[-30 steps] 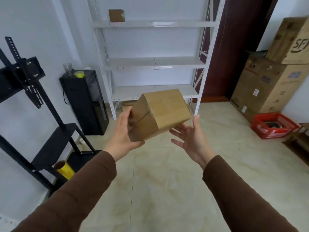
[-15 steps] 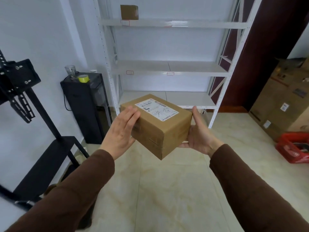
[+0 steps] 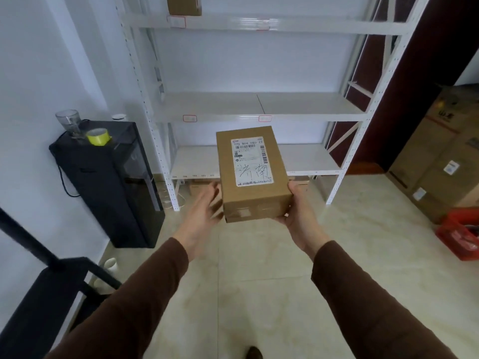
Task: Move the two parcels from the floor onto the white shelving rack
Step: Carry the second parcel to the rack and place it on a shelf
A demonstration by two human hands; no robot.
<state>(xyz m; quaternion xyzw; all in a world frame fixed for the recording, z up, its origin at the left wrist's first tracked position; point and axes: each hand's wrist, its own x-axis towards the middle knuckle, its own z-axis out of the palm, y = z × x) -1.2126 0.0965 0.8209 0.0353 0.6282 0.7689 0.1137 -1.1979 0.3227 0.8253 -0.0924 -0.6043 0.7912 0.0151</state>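
Observation:
A brown cardboard parcel [image 3: 252, 174] with a white shipping label on top is held in mid-air in front of the white shelving rack [image 3: 259, 107]. My right hand [image 3: 298, 211] grips its near right corner from below. My left hand [image 3: 204, 211] is blurred, fingers spread, at the parcel's left side; whether it touches the parcel is unclear. A second brown parcel [image 3: 184, 5] stands on the rack's top shelf at the left. The middle and lower shelves hold nothing.
A black cabinet [image 3: 108, 182] left of the rack carries a glass and a yellow tape roll [image 3: 98, 136]. A black stand [image 3: 46, 281] fills the near left. Large cardboard boxes [image 3: 440, 156] and a red crate [image 3: 461, 234] sit at the right.
The view has come closer to the rack. The parcel turned so its label faces up and lengthwise. My left hand slipped off the parcel's side and now looks open.

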